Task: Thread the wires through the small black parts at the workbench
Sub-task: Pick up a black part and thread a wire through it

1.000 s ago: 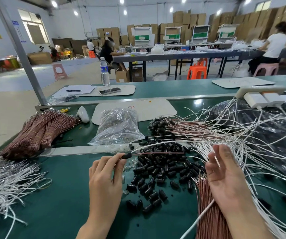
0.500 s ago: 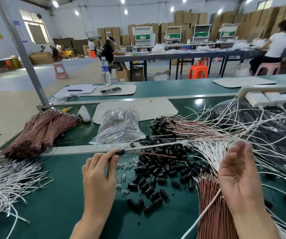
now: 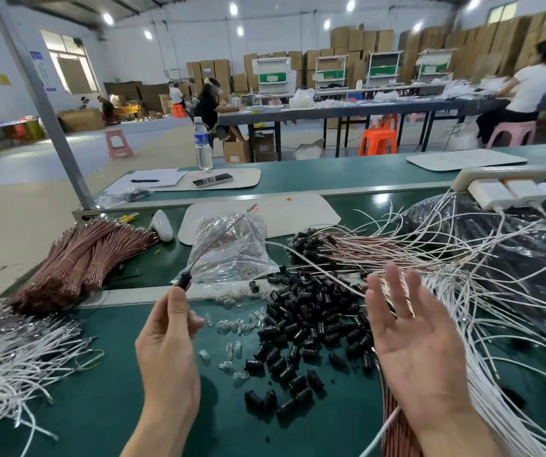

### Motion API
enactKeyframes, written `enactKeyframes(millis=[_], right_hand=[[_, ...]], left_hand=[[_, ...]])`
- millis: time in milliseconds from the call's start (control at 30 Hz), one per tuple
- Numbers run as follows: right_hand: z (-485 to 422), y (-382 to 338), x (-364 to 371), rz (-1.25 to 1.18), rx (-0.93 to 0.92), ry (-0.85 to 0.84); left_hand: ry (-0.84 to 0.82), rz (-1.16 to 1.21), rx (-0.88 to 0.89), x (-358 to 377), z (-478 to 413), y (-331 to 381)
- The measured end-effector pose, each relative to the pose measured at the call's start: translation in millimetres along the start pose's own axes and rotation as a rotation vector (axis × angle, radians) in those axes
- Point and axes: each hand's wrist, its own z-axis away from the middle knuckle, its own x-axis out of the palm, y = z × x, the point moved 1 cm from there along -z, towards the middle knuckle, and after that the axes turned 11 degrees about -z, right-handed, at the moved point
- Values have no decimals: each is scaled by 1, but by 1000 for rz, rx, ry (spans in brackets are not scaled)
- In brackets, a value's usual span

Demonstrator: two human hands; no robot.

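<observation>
My left hand (image 3: 167,341) pinches a small black part (image 3: 183,280) at its fingertips, with thin wires rising from it up and to the right, blurred. My right hand (image 3: 413,344) hovers open, palm up with fingers spread, above the right edge of a heap of loose black parts (image 3: 304,328) on the green bench (image 3: 100,407). A white wire (image 3: 314,267) runs across the heap toward my right hand. Copper-brown wires (image 3: 396,433) lie under my right wrist. A tangle of white wires (image 3: 482,291) spreads at the right.
A clear bag of small parts (image 3: 232,252) sits behind the heap. Bundled brown wires (image 3: 80,258) lie at the left, white wires (image 3: 11,361) at the near left. Small clear bulbs (image 3: 232,324) are scattered between my hands. A black plastic bag (image 3: 509,245) fills the right.
My left hand lifted the black part and swung it leftward, its wires now pointing up instead of lying across the heap. My right hand opened wider and rose, palm up.
</observation>
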Motion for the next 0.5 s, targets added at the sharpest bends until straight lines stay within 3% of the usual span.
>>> enactKeyframes(millis=[100, 167, 233, 300, 400, 500], right_hand=[[3, -3, 6, -82, 123, -171], [5, 6, 9, 54, 262, -300], [10, 24, 13, 336, 398, -355], [13, 41, 11, 613, 454, -319], [15, 55, 9, 732, 325, -249], [13, 55, 5, 735, 223, -147]], left_hand=[[-104, 291, -190, 4, 1, -2], [-182, 379, -306, 10, 5, -5], [-295, 376, -353, 19, 14, -10], [-429, 146, -243, 25, 24, -13], [-581, -393, 135, 30, 35, -21], [-624, -502, 256, 33, 42, -22]])
